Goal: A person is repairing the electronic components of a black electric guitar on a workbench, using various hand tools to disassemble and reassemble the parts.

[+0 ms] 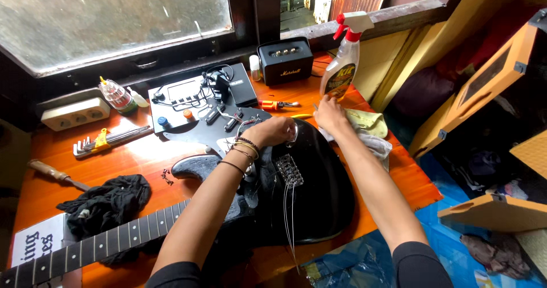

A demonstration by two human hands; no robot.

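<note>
A black electric guitar body [319, 197] lies on the orange table [142, 157], its neck [85, 248] running to the lower left. My left hand [276, 131] rests closed on the body's upper edge, near the bridge [289, 170] with loose strings hanging down. My right hand [329, 114] reaches past the body to a pale cloth [367, 129] at the foot of a spray bottle [343, 65]; its fingers touch the cloth. A black pickguard [213, 125] with wires lies just behind the body.
A small black speaker [285, 60], a power strip [74, 114], a hex key set [108, 140], a screwdriver [276, 104], a wooden-handled tool [54, 174] and a black rag [105, 202] sit on the table. Cases and clutter fill the floor at right.
</note>
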